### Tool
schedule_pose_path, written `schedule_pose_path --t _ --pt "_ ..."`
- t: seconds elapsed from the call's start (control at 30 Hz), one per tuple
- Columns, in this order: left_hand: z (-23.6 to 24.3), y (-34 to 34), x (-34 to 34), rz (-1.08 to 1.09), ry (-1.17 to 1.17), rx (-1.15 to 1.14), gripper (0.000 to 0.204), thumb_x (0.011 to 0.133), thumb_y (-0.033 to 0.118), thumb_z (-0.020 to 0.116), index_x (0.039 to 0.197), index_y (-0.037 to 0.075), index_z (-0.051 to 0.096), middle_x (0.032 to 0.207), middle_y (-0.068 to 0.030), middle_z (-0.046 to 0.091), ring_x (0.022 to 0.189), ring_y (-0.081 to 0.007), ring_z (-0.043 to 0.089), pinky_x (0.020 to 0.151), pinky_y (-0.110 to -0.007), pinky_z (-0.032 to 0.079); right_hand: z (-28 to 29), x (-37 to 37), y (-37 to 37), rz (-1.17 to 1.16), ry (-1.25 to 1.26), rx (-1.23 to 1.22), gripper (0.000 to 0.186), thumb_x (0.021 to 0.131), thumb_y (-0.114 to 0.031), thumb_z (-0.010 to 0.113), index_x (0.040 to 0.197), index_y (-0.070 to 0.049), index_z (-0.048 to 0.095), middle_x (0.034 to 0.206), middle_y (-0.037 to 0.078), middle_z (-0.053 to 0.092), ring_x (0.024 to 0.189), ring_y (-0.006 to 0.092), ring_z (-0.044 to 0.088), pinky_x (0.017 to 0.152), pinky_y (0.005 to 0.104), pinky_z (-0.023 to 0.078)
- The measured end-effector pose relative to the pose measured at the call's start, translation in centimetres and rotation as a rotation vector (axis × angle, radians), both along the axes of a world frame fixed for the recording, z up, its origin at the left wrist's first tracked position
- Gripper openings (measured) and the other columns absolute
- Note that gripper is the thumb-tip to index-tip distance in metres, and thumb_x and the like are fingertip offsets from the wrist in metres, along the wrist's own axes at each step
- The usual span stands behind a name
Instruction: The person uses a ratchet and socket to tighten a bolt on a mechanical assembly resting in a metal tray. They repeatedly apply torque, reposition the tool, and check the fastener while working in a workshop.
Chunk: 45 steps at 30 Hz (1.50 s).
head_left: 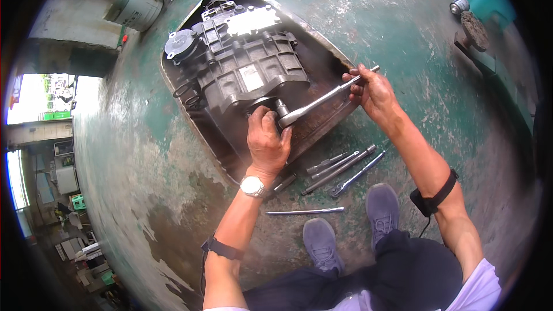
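Observation:
A dark metal gearbox (227, 72) rests in a worn, shallow metal tray (322, 138) on the floor. At its near end, a long silver ratchet wrench (322, 102) with a socket (281, 107) meets the housing beside the round output end. My left hand (269, 141) is curled around the ratchet's head, thumb and fingers close to the socket; its fingertips partly hide the contact. My right hand (373, 97) grips the far end of the handle, near the tray's right edge. The fastener under the socket is hidden.
Several extension bars and ratchets (340, 171) lie on the floor by the tray's near corner. A thin silver bar (305, 211) lies before my shoes (324, 243). A bucket (136, 8) stands far left; a rusty round-topped metal stand (475, 31) is far right.

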<state>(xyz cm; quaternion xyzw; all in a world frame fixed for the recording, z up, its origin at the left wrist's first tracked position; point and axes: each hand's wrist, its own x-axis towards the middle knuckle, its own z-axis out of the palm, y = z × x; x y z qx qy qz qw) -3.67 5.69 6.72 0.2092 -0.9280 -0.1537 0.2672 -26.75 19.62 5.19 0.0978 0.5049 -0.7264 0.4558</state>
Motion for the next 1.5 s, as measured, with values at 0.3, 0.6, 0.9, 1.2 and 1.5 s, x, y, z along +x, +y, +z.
schedule_pose_path --t 0.3,0.6,0.9,1.2,1.5 --pt "1.0 1.1 -0.8 -0.022 -0.123 0.124 0.035 0.079 0.004 0.062 0.114 0.004 0.059 0.106 -0.0238 0.060 0.086 -0.0422 0.062 0.072 -0.045 0.053 -0.1 0.9 0.0 -0.123 -0.042 -0.024 0.034 0.100 -0.034 0.050 0.108 -0.001 0.049 0.093 0.015 0.062 0.061 0.0143 0.049 0.057 0.0345 0.048" --pt "1.2 2.5 -0.3 -0.019 -0.129 0.175 0.024 0.081 0.003 0.059 0.106 0.006 0.060 0.095 -0.0223 0.058 0.079 -0.0428 0.060 0.065 -0.047 0.050 0.9 1.9 1.8 -0.158 -0.065 -0.063 0.029 0.100 -0.034 0.052 0.100 -0.005 0.048 0.088 0.013 0.061 0.053 0.0090 0.046 0.054 0.0312 0.046" --pt "1.4 2.7 -0.5 0.012 -0.155 0.172 0.034 0.076 0.001 0.066 0.109 0.002 0.057 0.102 -0.0191 0.057 0.084 -0.0394 0.062 0.072 -0.046 0.052 3.5 2.4 1.5 -0.130 0.165 -0.106 0.033 0.099 -0.035 0.054 0.097 -0.003 0.049 0.087 0.013 0.061 0.055 0.0086 0.047 0.051 0.0297 0.052" --pt "1.2 2.1 -0.2 0.002 -0.061 0.180 0.034 0.075 0.000 0.067 0.108 0.001 0.057 0.101 -0.0198 0.057 0.084 -0.0401 0.061 0.072 -0.045 0.052 7.3 3.2 -0.3 -0.052 0.287 -0.094 0.037 0.097 -0.039 0.056 0.094 -0.002 0.051 0.085 0.012 0.061 0.055 0.0076 0.046 0.052 0.0274 0.054" --pt "0.6 1.4 0.3 0.001 -0.082 0.152 0.035 0.072 0.001 0.068 0.105 -0.001 0.055 0.098 -0.0196 0.057 0.085 -0.0400 0.060 0.073 -0.045 0.050 10.9 5.6 -2.0 0.181 0.584 -0.178 0.029 0.099 -0.032 0.055 0.088 -0.005 0.054 0.081 0.007 0.063 0.055 0.0059 0.048 0.056 0.0237 0.053"
